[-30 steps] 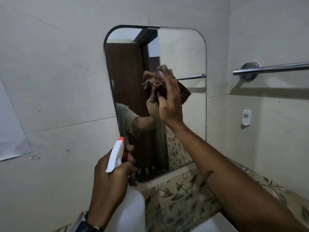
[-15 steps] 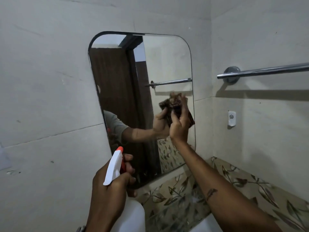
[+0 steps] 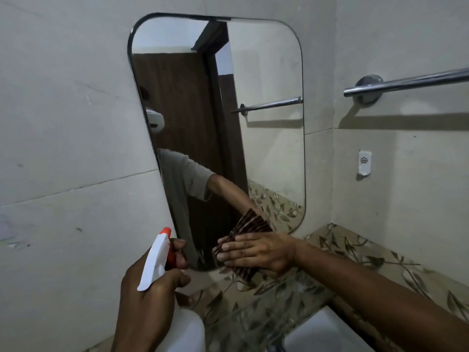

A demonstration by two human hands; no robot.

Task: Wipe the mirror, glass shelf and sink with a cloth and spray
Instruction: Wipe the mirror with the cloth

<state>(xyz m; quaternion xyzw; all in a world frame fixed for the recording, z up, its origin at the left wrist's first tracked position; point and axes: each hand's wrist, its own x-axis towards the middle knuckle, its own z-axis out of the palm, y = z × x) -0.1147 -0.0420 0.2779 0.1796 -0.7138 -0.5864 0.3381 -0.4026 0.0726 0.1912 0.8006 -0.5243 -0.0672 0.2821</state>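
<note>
The right hand (image 3: pixel 256 251) lies flat, fingers together, pressing the soft brown cloth (image 3: pixel 245 233) against the mirror (image 3: pixel 266 153) at its bottom edge. Limp cloth needs a full palm. Beside it, the left hand (image 3: pixel 152 288) grips the spray bottle (image 3: pixel 154 260) by its neck.

Brown striped cloth (image 3: pixel 250 226) flat against mirror's (image 3: pixel 266 138) bottom edge, white spray bottle (image 3: pixel 154 260) upright

A single head-worn view looks forward and slightly down, close to a rounded rectangular wall mirror (image 3: pixel 266 72). Both forearms enter from the bottom edge, and the glass reflects the wearer's own arm.
</note>
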